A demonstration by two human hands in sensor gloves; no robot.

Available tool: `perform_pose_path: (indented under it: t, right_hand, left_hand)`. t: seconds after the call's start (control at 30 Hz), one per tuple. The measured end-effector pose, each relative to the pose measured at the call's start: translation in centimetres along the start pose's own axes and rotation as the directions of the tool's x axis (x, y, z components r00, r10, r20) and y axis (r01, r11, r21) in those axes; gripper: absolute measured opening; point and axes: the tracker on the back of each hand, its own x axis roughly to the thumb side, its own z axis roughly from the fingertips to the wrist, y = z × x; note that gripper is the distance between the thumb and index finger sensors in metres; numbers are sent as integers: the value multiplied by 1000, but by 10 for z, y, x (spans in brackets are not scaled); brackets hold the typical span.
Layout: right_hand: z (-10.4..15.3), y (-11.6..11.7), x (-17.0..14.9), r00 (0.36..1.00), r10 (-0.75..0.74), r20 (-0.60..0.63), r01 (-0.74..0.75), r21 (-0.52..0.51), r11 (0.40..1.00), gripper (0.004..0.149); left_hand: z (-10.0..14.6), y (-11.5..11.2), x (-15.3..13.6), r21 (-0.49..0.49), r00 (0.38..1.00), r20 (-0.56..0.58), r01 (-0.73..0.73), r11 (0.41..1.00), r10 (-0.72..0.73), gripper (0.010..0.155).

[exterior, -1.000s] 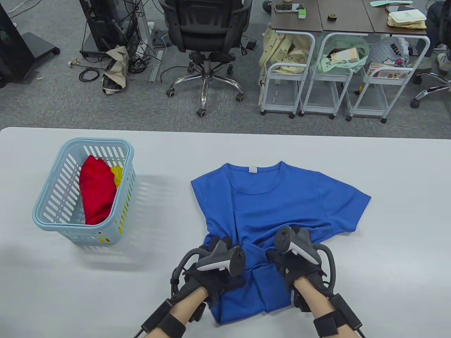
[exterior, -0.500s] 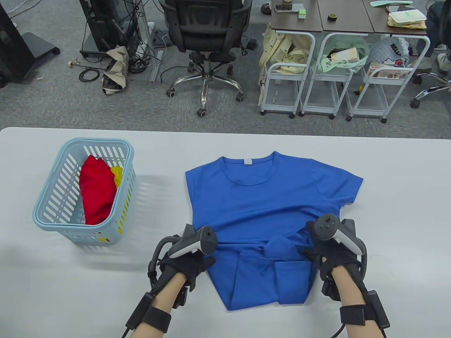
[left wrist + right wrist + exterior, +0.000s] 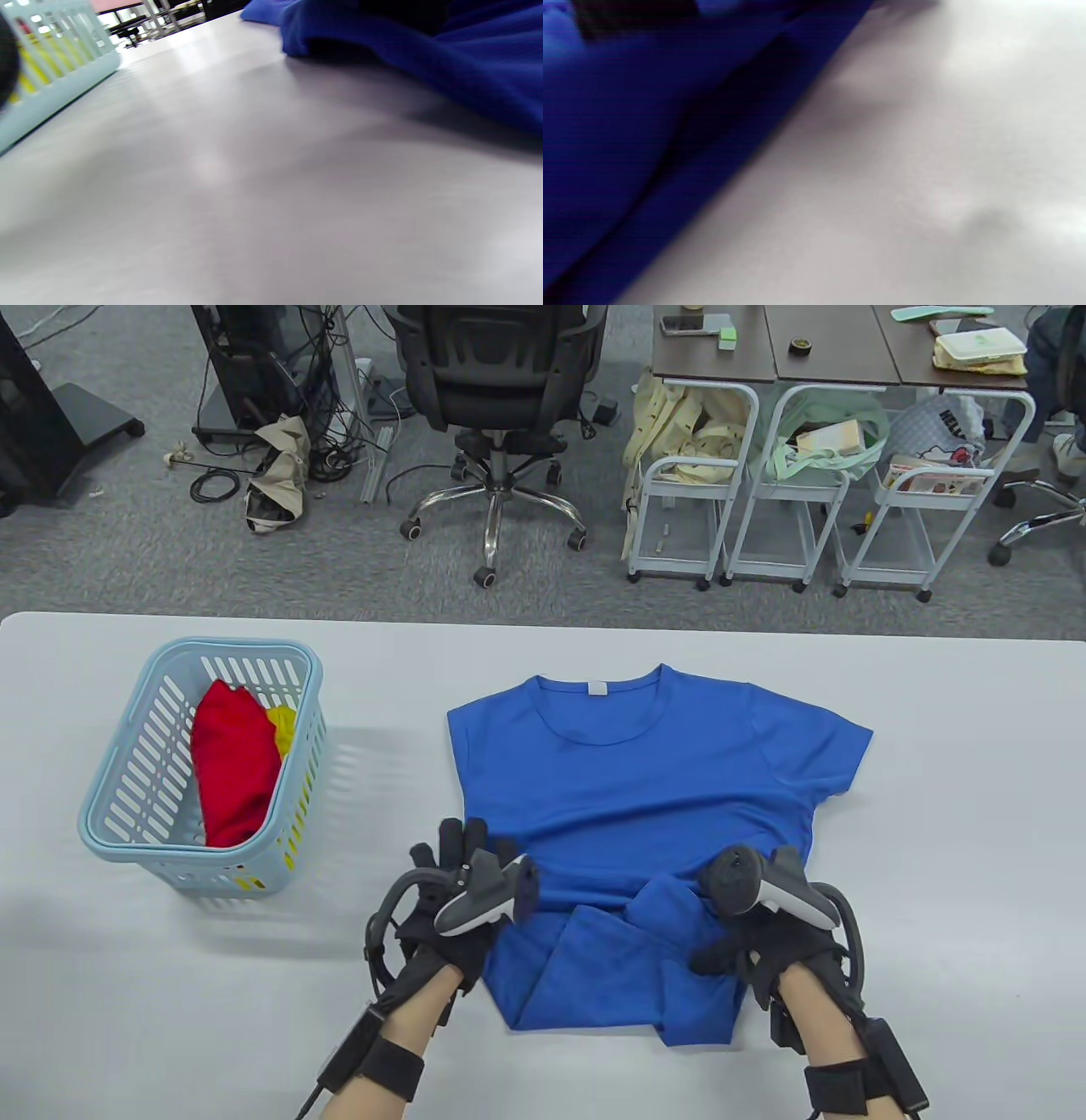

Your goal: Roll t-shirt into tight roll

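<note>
The blue shirt [image 3: 632, 806] lies near the middle of the white table [image 3: 933, 814], collar at the far end, its near hem already turned over toward the collar in a loose, uneven fold. That fold looks like the start of the roll, so the task seems at an early stage.

The left hand [image 3: 454, 899] sits at the shirt's left edge beside the fold, fingers spread fairly straight and pointing far, holding nothing that can be seen. The right hand [image 3: 764, 929] rests on the fold's right end; its tracker hides most of the fingers, so I cannot tell whether they pinch the cloth or only press it. With 1 hand at each side, the fold can be kept even across its width as it is turned.

The left wrist view shows blue cloth lifted slightly off the table; the right wrist view is too blurred to add much.

A light blue basket [image 3: 127, 814] stands well to the left, with red cloth [image 3: 233, 772] and something yellow inside.
</note>
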Motion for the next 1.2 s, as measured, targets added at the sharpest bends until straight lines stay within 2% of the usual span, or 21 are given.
perform_pose_path:
  t: [0.03, 0.1, 0.2, 0.23, 0.3, 0.37, 0.43, 0.5, 0.53, 0.63, 0.67, 0.7, 0.73, 0.8, 0.87, 0.9, 0.97, 1.0, 1.1, 1.17, 1.2]
  right_hand:
    - [0, -2, -3, 998, -42, 52, 41, 7, 999, 101]
    - [1, -5, -7, 991, -118, 64, 119, -6, 993, 94]
    - [6, -10, -4, 978, -196, -67, 184, -156, 970, 72]
    - [7, -10, -1, 979, -178, -96, 157, -191, 969, 69]
    - [5, -6, 8, 986, -54, -159, 23, -188, 982, 71]
    - [-1, 1, 11, 975, 54, -216, -88, -150, 985, 80]
    - [-1, 0, 2, 969, 56, -240, -88, -124, 988, 85]
    - [2, -5, -15, 953, -16, -304, -31, -151, 988, 87]
    - [5, -8, -26, 908, 31, -418, -109, -165, 980, 91]
    - [9, -14, -43, 877, -21, -481, -74, -178, 981, 92]
    - [11, -16, -43, 860, 7, -510, -112, -176, 978, 91]
    - [13, -18, -41, 864, 34, -502, -144, -181, 973, 89]
    - [16, -20, -36, 882, 32, -470, -143, -202, 969, 87]
    - [19, -24, -13, 959, -13, -283, -64, -260, 964, 78]
    - [19, -20, 18, 989, -23, -148, -18, -265, 964, 72]
    - [17, -16, 29, 992, -9, -128, -24, -255, 967, 76]
    - [10, -4, 54, 980, 69, -189, -115, -246, 962, 86]
    - [3, 2, 63, 968, 143, -207, -189, -222, 956, 89]
    - [-12, 16, 63, 929, 262, -263, -302, -125, 945, 93]
    - [-7, 8, 46, 959, 130, -251, -168, -137, 976, 96]
    - [-3, 4, 39, 953, 127, -276, -173, -147, 974, 97]
  left_hand:
    - [5, 0, -5, -1, 998, 1, -63, 998, 63, 76]
    - [18, 8, -1, 46, 1000, 9, -21, 999, 20, 75]
    - [34, 22, 38, 121, 984, 168, -84, 989, 63, 67]
    - [35, 21, 50, 107, 975, 207, -99, 989, 76, 62]
    - [34, 8, 73, 54, 967, 255, -43, 998, 28, 61]
    - [29, -3, 84, 62, 955, 249, 154, 986, -164, 66]
    - [26, -1, 74, 44, 957, 253, 133, 990, -140, 67]
    - [17, -3, 52, -70, 958, 281, -30, 997, 49, 67]
    - [13, -5, 37, -106, 949, 282, -112, 988, 138, 67]
    - [5, -6, 8, -165, 938, 265, -185, 969, 225, 72]
    - [4, -5, 4, -178, 932, 265, -204, 963, 246, 72]
    - [6, -2, 0, -178, 937, 255, -196, 964, 237, 72]
    - [11, 2, 1, -119, 946, 265, -161, 980, 187, 70]
    - [20, 13, 10, -30, 944, 284, -167, 986, 168, 64]
    - [28, 22, 27, 33, 928, 330, -193, 981, 172, 60]
    - [29, 23, 33, 38, 926, 332, -201, 979, 177, 59]
    - [26, 15, 49, 34, 933, 319, -188, 982, 168, 64]
    - [22, 6, 56, -7, 944, 308, -125, 992, 121, 67]
    - [15, -9, 59, -89, 965, 260, 39, 995, -15, 72]
    - [12, -6, 50, -120, 966, 249, -36, 992, 65, 74]
    - [11, -7, 45, -149, 969, 228, -64, 987, 97, 74]
